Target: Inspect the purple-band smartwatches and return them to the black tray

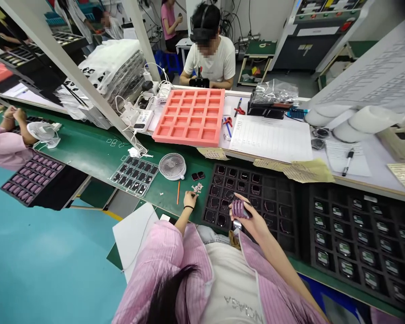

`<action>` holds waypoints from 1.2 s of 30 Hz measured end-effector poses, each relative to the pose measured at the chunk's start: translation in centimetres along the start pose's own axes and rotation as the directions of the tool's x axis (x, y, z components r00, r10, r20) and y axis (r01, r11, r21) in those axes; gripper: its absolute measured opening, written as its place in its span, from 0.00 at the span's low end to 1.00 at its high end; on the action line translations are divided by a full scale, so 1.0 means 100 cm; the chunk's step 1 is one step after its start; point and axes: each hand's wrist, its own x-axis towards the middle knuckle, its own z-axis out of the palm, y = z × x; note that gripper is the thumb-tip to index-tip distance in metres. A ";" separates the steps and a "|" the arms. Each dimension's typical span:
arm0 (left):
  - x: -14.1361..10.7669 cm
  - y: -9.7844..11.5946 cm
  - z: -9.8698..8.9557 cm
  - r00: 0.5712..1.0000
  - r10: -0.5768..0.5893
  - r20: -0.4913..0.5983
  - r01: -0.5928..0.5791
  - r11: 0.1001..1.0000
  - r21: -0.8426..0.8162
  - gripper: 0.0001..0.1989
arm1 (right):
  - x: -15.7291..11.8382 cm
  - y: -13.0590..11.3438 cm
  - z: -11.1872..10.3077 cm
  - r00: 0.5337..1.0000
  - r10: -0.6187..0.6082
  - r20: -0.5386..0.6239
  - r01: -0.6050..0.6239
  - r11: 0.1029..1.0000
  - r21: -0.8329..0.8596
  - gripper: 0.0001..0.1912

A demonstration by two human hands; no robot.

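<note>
Head view: the right hand (pixel 256 219) grips a stack of purple cases (pixel 239 209), ranged left to right, above the black tray (pixel 276 182). Small pale pieces (pixel 198 186) lie left of it on the worktop (pixel 168 197), right by the nearer left hand (pixel 189 200); whether that pinches 1, I cannot tell.

— How's the light?
— Bright, fairly even. The floor (pixel 50 245) carries a pale glare patch, the bench (pixel 83 155) a soft sheen.
— Sharpness?
— Left hand (pixel 190 199) and right hand (pixel 253 220) read clearly; the sheet (pixel 374 63) looks stretched and soft, its top-right corner dark.
</note>
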 end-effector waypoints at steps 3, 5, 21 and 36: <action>-0.003 0.022 -0.006 0.999 0.029 0.044 -0.022 0.990 -0.142 0.05 | 0.006 -0.005 0.000 0.998 -0.047 0.033 0.046 0.999 0.015 0.21; -0.012 0.044 -0.007 0.993 0.088 0.078 -0.066 0.965 -0.255 0.06 | 0.011 -0.007 0.000 0.995 -0.088 0.038 0.087 0.996 0.019 0.22; -0.115 0.163 0.004 0.969 0.238 0.065 -0.104 0.631 -0.769 0.14 | 0.019 -0.012 0.009 0.936 -0.344 -0.069 0.336 0.935 -0.114 0.26; -0.134 0.188 0.022 0.768 0.277 0.577 0.437 0.432 -0.789 0.21 | -0.003 -0.042 -0.017 0.955 -0.298 -0.011 0.295 0.950 -0.099 0.29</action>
